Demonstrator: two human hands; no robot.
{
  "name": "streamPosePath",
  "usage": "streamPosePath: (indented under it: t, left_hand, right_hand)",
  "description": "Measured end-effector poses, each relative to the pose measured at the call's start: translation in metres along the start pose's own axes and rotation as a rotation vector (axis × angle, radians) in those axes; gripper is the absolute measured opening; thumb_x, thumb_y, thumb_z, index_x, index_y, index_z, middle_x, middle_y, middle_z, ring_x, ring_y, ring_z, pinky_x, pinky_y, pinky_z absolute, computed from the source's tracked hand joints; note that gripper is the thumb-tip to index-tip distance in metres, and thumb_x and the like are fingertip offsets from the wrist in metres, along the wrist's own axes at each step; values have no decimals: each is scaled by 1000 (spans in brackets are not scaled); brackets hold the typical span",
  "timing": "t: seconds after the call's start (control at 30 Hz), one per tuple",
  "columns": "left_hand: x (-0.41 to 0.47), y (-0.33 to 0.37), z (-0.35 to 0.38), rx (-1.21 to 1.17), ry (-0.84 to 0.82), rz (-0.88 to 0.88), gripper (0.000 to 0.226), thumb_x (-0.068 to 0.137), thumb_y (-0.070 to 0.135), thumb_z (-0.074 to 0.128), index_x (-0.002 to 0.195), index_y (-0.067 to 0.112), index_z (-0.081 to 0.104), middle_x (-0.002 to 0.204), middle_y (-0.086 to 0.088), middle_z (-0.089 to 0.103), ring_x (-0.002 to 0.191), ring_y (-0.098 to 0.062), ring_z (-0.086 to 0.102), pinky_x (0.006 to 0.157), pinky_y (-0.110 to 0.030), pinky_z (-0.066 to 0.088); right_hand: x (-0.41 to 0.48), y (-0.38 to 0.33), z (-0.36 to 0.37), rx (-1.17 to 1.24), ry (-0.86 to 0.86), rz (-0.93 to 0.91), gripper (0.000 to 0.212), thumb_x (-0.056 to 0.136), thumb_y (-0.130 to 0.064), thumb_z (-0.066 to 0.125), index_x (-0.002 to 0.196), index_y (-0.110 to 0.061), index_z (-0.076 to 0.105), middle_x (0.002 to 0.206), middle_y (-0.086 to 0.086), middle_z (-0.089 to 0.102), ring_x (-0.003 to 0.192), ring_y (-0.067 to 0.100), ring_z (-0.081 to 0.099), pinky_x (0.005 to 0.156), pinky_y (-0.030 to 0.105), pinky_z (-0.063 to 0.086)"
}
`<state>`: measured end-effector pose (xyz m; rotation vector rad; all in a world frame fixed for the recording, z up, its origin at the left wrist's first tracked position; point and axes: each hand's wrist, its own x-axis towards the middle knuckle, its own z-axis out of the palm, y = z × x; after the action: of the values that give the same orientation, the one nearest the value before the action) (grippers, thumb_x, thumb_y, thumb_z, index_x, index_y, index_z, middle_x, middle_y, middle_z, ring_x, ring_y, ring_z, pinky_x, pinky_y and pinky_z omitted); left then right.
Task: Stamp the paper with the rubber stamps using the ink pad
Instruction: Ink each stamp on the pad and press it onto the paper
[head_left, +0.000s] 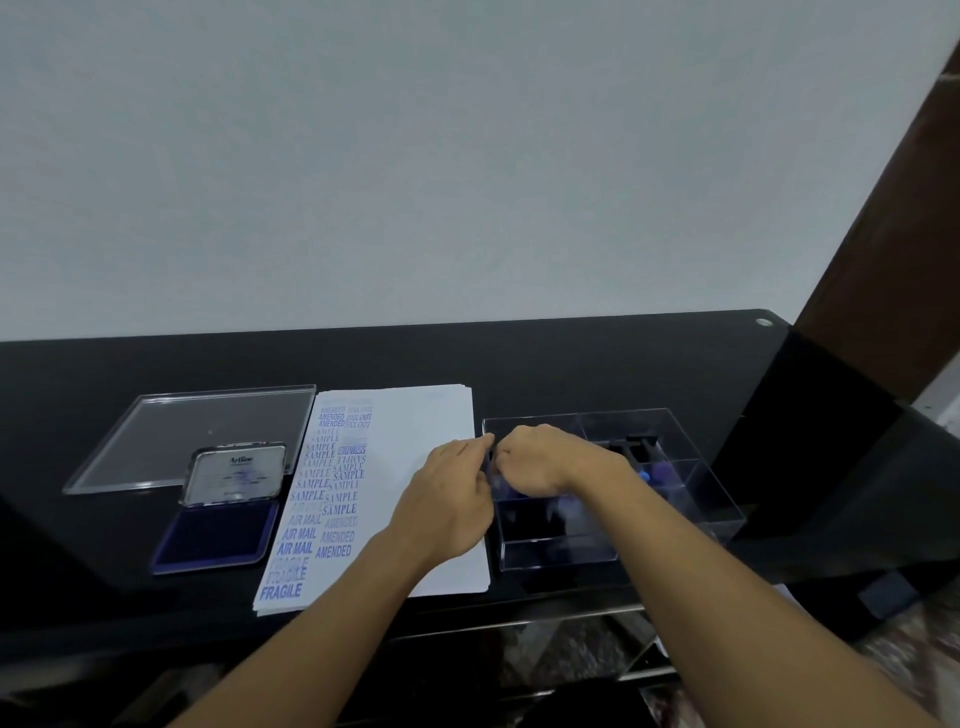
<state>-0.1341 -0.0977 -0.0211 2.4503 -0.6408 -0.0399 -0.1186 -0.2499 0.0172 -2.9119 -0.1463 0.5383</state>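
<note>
Judging by looks, the rubber stamps (636, 447) in the clear compartment box (561, 553), right of centre in the frame, should be small, light and rigid. They are best pinched by the handle, keeping the inked rubber face off the fingers. The left hand (457, 501) and right hand (540, 460) meet at the box's left wall with fingers curled close together; whether either grip holds a stamp I cannot tell. The paper (426, 415), thin and floppy, lies mid-frame on the black tabletop (571, 364), stamped in blue: FRAGILE, AIR MAIL, AMENDED, SAMPLE. The open ink pad (215, 538) sits at lower left, and its raised lid (236, 475) reads Artline.
</note>
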Motion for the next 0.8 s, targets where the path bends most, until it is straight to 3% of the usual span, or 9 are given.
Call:
streamPosePath:
  t: [0.1,0.2,0.33,0.4,0.6,0.8]
  left_hand:
    - [-1,1,-4,-5,-2,3,44,100,12,40,144,16,44,146,1,49,135,-17,37,108,-24,27]
    - [-2,-1,-9,-3,23,13,39,102,17,42,140,17,48,143,3,51,133,-15,38,107,-23,28]
    - [-5,-4,-18,10,58,3,44,104,22,42,148,21,41,152,6,42,141,-14,30,113,-24,24]
    - [-7,-6,-25,4,78,-8,45,104,25,43,149,23,39,154,8,40,143,-13,30,114,-26,24]
    - [-17,-15,-49,24,114,-35,46,105,30,43,150,23,38,156,7,37,145,-13,28,117,-29,25]
    - [-32,-35,-76,-8,166,-49,46,103,27,44,148,20,40,153,7,40,143,-11,29,115,-27,25]
  right_hand:
    - [1,0,1,25,15,-1,29,92,-18,36,70,-24,54,91,2,65,81,24,61,77,42,53]
    - [-4,2,2,129,68,29,25,93,-26,38,89,-22,63,100,-1,66,89,22,60,86,46,53]
    - [-17,4,-2,238,145,19,10,93,-31,52,101,-30,57,105,-5,63,95,17,58,87,41,53]
    - [-21,5,-3,261,183,11,11,93,-30,57,104,-29,55,102,-7,61,94,15,58,87,41,54]
    - [-32,-3,-11,310,345,11,3,99,-22,47,98,-24,48,88,0,63,76,21,60,74,43,56]
    - [-35,-33,-16,502,493,35,8,98,-26,49,97,-19,53,86,0,64,73,15,57,63,31,48]
